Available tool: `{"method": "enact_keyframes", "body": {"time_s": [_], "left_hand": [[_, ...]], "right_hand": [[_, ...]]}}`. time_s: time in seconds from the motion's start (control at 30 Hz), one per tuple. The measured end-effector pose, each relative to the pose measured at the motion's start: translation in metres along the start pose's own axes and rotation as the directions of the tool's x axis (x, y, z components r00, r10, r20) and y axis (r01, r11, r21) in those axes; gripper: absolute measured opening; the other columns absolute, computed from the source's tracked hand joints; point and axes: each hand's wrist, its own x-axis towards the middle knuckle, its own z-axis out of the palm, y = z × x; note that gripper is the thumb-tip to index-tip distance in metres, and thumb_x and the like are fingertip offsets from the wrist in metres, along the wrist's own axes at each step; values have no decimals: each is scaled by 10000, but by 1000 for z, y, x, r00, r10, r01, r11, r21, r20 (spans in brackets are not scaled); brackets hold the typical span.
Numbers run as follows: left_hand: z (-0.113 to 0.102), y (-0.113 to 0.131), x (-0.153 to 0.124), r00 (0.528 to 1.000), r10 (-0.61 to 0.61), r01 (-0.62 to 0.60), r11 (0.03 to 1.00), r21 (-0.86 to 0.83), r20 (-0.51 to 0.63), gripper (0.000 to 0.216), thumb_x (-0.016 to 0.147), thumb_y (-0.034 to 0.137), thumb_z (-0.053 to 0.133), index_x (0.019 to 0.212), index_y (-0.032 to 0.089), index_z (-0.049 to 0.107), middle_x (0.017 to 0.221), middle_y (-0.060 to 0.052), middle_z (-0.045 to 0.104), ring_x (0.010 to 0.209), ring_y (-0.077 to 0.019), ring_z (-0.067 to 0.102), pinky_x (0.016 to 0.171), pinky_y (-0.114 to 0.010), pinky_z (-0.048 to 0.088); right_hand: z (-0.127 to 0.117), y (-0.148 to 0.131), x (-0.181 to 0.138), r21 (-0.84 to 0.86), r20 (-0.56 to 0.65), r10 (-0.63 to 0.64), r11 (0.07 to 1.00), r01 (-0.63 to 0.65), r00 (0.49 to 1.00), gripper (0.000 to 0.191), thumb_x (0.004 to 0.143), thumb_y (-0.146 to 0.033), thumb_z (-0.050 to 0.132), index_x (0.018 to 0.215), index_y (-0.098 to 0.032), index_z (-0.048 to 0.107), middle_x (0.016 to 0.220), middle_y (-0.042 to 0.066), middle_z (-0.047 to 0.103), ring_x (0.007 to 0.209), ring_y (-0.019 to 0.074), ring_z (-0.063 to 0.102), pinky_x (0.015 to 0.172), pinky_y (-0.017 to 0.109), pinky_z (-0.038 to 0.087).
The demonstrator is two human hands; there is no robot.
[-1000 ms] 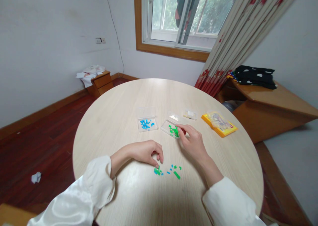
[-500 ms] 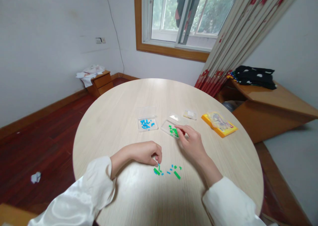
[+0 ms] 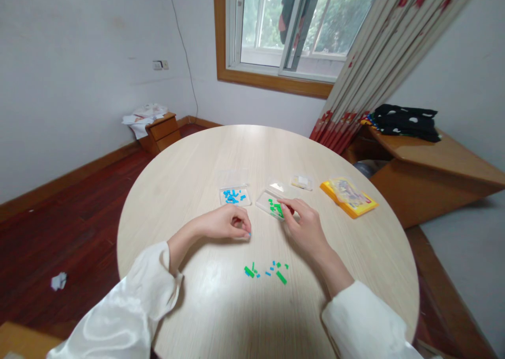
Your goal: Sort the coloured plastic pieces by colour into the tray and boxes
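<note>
My left hand (image 3: pixel 226 223) is closed in a pinch above the table, just in front of the blue-brick box. Between its thumb and fingertips a tiny blue brick (image 3: pixel 249 235) shows. My right hand (image 3: pixel 303 217) lies at the right side of a clear plastic box (image 3: pixel 262 203) of green bricks (image 3: pixel 275 207). Its thumb and index finger are pinched together over those bricks; what they hold, if anything, is hidden. On the left, another clear box (image 3: pixel 235 205) contains blue bricks (image 3: pixel 230 196). Nearer me lie loose green bricks (image 3: pixel 281 277) and small blue bricks (image 3: pixel 268 273).
A small clear packet (image 3: pixel 302 182) rests behind the green bricks. To the right is a yellow box (image 3: pixel 347 198) with a clear bag on it. Everything sits on a round pale wooden table (image 3: pixel 189 159); a wooden cabinet (image 3: pixel 434 175) stands beyond its right edge.
My left hand has moved up and away from the loose bricks, toward the blue-brick box, with the tiny blue brick in its pinch. The right hand has stayed in place.
</note>
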Motion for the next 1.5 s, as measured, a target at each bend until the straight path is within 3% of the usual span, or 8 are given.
{"method": "enact_keyframes", "body": {"time_s": [0.1, 0.23, 0.43, 0.53, 0.73, 0.97, 1.37, 1.5], "left_hand": [[-9, -3, 0, 966, -80, 62, 995, -77, -247, 136, 711, 249, 622, 720, 125, 677, 615, -6, 563, 549, -87, 436, 539, -234, 343], [-17, -11, 4, 848, -173, 62, 971, -230, -502, 163, 676, 282, 659, 720, 125, 672, 618, -21, 599, 547, -99, 486, 552, -244, 374], [-24, -23, 8, 639, -249, 84, 963, -256, -727, 172, 639, 266, 646, 721, 116, 666, 600, 0, 580, 515, -90, 462, 506, -217, 357], [-26, -26, 8, 588, -190, 119, 982, -149, -786, 227, 644, 237, 617, 827, 117, 676, 650, 14, 561, 504, -74, 403, 494, -207, 334], [-23, -27, 6, 606, -105, 131, 991, -32, -788, 414, 677, 240, 589, 1076, 134, 610, 741, 20, 527, 528, -73, 381, 519, -202, 333], [-20, -29, 7, 641, -75, 154, 987, 33, -764, 386, 711, 248, 571, 1080, 138, 588, 765, 16, 535, 544, -79, 408, 542, -206, 351], [-15, -20, 7, 660, -63, 144, 989, 44, -749, 302, 730, 228, 529, 1005, 132, 609, 734, 16, 541, 540, -84, 410, 529, -209, 343], [-12, -19, 8, 703, -70, 147, 988, 48, -708, 177, 742, 259, 525, 827, 138, 623, 650, 20, 526, 548, -92, 409, 530, -218, 325]], "right_hand": [[0, 3, -2, 6, 35, 5, 1000, -5, 999, 207, 875, -237, 475, 926, -180, 668, 809, 67, 689, 734, 183, 607, 710, 335, 483], [0, 3, -4, 26, 130, 17, 999, -20, 991, 205, 865, -227, 476, 902, -191, 674, 851, 72, 699, 803, 194, 622, 756, 348, 479], [-4, -9, -4, 91, 375, 57, 991, -98, 925, 172, 835, -211, 522, 876, -184, 686, 777, 53, 685, 723, 161, 604, 708, 305, 465], [-5, -17, -3, 100, 505, 41, 989, -105, 862, 140, 810, -204, 558, 829, -172, 692, 723, 43, 668, 670, 144, 576, 675, 286, 447], [1, -29, -4, 193, 602, -91, 981, -34, 794, 119, 759, -126, 596, 759, -179, 703, 670, 16, 645, 669, 135, 562, 680, 271, 433], [9, -33, -11, 244, 729, -236, 967, 77, 643, 220, 733, -79, 629, 855, -229, 733, 802, 19, 669, 811, 159, 593, 808, 326, 416], [8, -35, -10, 247, 758, -247, 965, 84, 604, 72, 743, -148, 695, 722, -213, 718, 772, -1, 640, 794, 141, 582, 788, 299, 400], [9, -35, -9, 252, 677, -188, 968, 15, 712, 96, 774, -131, 646, 715, -197, 683, 735, -1, 643, 775, 144, 580, 771, 295, 410]]}}
